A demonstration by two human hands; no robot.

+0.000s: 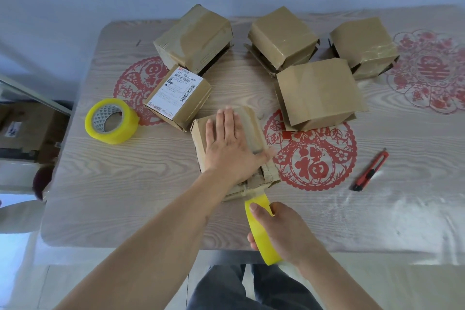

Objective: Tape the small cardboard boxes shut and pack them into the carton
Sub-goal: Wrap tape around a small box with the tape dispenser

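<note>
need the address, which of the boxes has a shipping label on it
The small box beside the loose tape roll; its top carries a white barcode label, the others show none.

- A box (234, 148) is pressed flat under the left hand (232, 148) at the table's (125, 196) middle.
- Behind it, five boxes are spread.
- A tape roll (110, 121) is set left, a knife (370, 171) right.

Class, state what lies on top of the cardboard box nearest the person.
The left hand presses flat on the box, over a strip of tape running to the yellow roll held by the right hand. The flap seam beneath the palm is hidden.
</note>
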